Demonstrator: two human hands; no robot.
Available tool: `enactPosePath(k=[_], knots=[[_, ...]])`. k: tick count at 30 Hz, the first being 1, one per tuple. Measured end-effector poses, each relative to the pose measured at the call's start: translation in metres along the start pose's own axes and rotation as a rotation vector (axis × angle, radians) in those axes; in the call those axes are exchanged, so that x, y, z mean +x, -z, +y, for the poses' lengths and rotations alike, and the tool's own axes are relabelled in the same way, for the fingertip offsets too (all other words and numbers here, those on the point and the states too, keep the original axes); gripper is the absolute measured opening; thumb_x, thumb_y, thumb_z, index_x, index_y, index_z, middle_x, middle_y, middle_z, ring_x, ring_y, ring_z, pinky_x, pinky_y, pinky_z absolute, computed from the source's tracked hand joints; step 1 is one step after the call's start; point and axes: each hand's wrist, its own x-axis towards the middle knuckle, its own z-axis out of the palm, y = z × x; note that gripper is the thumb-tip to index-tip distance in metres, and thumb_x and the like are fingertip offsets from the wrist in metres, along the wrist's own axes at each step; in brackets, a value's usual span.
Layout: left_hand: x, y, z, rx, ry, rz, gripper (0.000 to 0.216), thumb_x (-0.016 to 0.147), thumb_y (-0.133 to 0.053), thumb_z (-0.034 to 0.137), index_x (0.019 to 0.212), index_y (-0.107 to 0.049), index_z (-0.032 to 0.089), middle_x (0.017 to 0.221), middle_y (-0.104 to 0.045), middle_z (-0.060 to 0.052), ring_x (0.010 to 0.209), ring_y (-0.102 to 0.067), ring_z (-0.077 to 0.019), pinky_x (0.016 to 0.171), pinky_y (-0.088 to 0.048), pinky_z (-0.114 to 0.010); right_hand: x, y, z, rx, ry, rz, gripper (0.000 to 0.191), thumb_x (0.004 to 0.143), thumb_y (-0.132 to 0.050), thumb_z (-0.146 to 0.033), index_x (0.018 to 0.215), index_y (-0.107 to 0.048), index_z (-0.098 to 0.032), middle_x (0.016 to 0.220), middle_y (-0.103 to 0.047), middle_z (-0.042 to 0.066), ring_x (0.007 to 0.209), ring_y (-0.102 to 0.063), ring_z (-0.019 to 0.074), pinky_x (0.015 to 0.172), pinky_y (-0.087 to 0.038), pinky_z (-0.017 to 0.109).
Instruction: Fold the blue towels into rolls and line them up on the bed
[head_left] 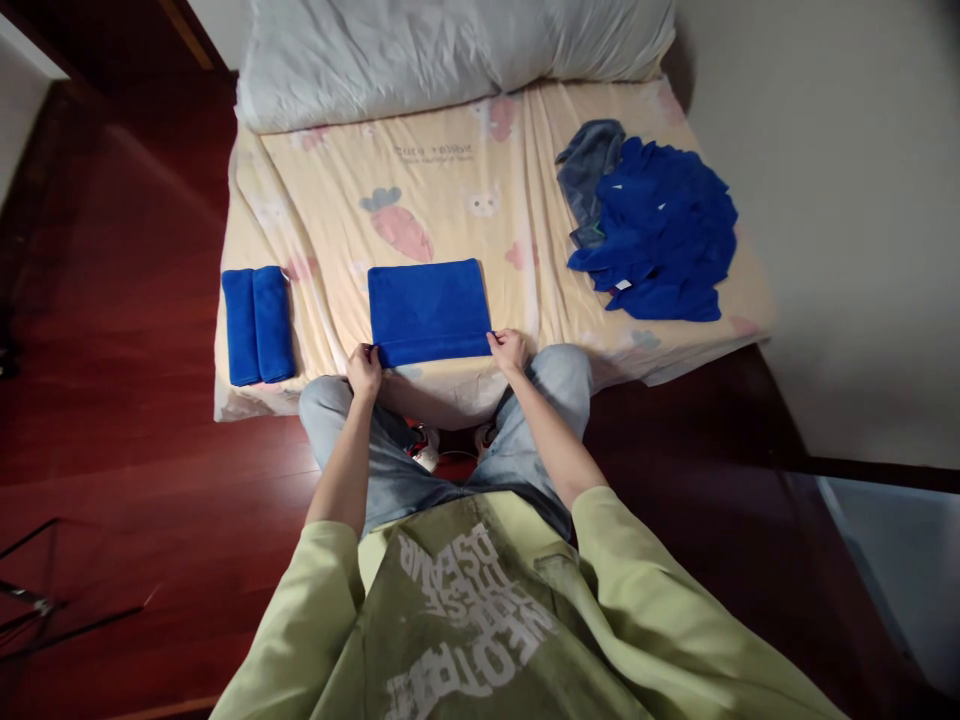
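A blue towel (427,305) lies flat on the bed sheet (450,190), folded into a rectangle with its near edge rolled or doubled over. My left hand (364,370) pinches the towel's near left corner. My right hand (508,350) pinches the near right corner. Both hands are closed on the cloth at the bed's front edge, just above my knees.
Two rolled blue towels (258,325) lie side by side at the bed's left edge. A loose heap of blue cloths (660,235) sits at the right, with a grey-blue one (589,165) behind it. A pale pillow (450,50) lies at the head. Dark red wooden floor (112,350) surrounds the bed.
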Motion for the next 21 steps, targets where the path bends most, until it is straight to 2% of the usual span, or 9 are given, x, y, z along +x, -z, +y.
enactPosePath(k=[3, 6, 8, 10, 13, 15, 17, 21], knots=[[0.001, 0.002, 0.002, 0.036, 0.007, -0.027, 0.017, 0.102, -0.051, 0.031, 0.102, -0.065, 0.020, 0.097, -0.073, -0.012, 0.096, -0.070, -0.0275, 0.092, -0.053, -0.037, -0.004, 0.000, -0.001, -0.082, 0.083, 0.002, 0.032, 0.105, -0.057, -0.040, 0.124, -0.072, -0.019, 0.115, -0.080, 0.014, 0.106, -0.075, 0.0291, 0.093, -0.057, 0.037], [0.001, 0.006, 0.005, 0.092, -0.033, -0.050, 0.020, 0.101, -0.052, 0.026, 0.114, -0.066, 0.019, 0.113, -0.070, -0.016, 0.104, -0.069, -0.0288, 0.095, -0.053, -0.038, -0.009, 0.004, 0.001, -0.231, 0.326, -0.001, 0.043, 0.107, -0.043, -0.027, 0.144, -0.061, -0.017, 0.136, -0.069, 0.021, 0.115, -0.069, 0.0326, 0.100, -0.054, 0.044], [-0.001, 0.009, 0.007, 0.150, -0.080, -0.057, 0.024, 0.100, -0.052, 0.023, 0.120, -0.066, 0.018, 0.124, -0.067, -0.019, 0.113, -0.067, -0.0312, 0.096, -0.053, -0.040, -0.010, 0.010, 0.004, -0.353, 0.522, -0.055, 0.049, 0.105, -0.035, -0.016, 0.146, -0.061, -0.019, 0.146, -0.061, 0.021, 0.124, -0.063, 0.0339, 0.105, -0.052, 0.048], [-0.002, 0.014, 0.006, 0.228, -0.162, -0.063, 0.028, 0.100, -0.049, 0.020, 0.121, -0.067, 0.019, 0.131, -0.064, -0.020, 0.122, -0.062, -0.0344, 0.098, -0.053, -0.043, -0.009, 0.018, 0.008, -0.467, 0.706, -0.120, 0.051, 0.103, -0.035, -0.010, 0.142, -0.065, -0.020, 0.149, -0.059, 0.019, 0.132, -0.056, 0.0340, 0.110, -0.047, 0.050], [-0.003, 0.019, 0.002, 0.330, -0.402, -0.164, 0.033, 0.098, -0.049, 0.015, 0.122, -0.070, 0.018, 0.136, -0.064, -0.021, 0.131, -0.058, -0.0378, 0.106, -0.048, -0.050, -0.007, 0.027, 0.013, -0.580, 0.909, -0.204, 0.048, 0.103, -0.037, -0.009, 0.139, -0.068, -0.017, 0.148, -0.061, 0.018, 0.136, -0.053, 0.0326, 0.116, -0.043, 0.049], [-0.002, 0.022, -0.004, 0.346, -0.575, -0.296, 0.036, 0.095, -0.053, 0.014, 0.126, -0.070, 0.017, 0.139, -0.064, -0.022, 0.133, -0.057, -0.0382, 0.111, -0.046, -0.053, -0.008, 0.029, 0.015, -0.609, 0.959, -0.242, 0.049, 0.102, -0.037, -0.007, 0.141, -0.067, -0.013, 0.147, -0.063, 0.019, 0.137, -0.053, 0.0316, 0.116, -0.043, 0.047], [-0.002, 0.023, -0.010, 0.330, -0.665, -0.382, 0.040, 0.094, -0.054, 0.014, 0.130, -0.069, 0.016, 0.142, -0.064, -0.023, 0.135, -0.058, -0.0376, 0.113, -0.046, -0.054, -0.010, 0.028, 0.017, -0.605, 0.973, -0.254, 0.050, 0.100, -0.039, -0.006, 0.143, -0.065, -0.008, 0.149, -0.062, 0.020, 0.140, -0.052, 0.0314, 0.118, -0.041, 0.046], [-0.008, 0.023, -0.018, 0.287, -0.664, -0.366, 0.047, 0.095, -0.052, 0.017, 0.139, -0.067, 0.013, 0.149, -0.060, -0.023, 0.141, -0.055, -0.0357, 0.119, -0.044, -0.053, -0.017, 0.022, 0.019, -0.557, 0.958, -0.241, 0.053, 0.096, -0.049, -0.010, 0.146, -0.061, 0.000, 0.158, -0.055, 0.024, 0.149, -0.046, 0.0352, 0.123, -0.038, 0.048]])
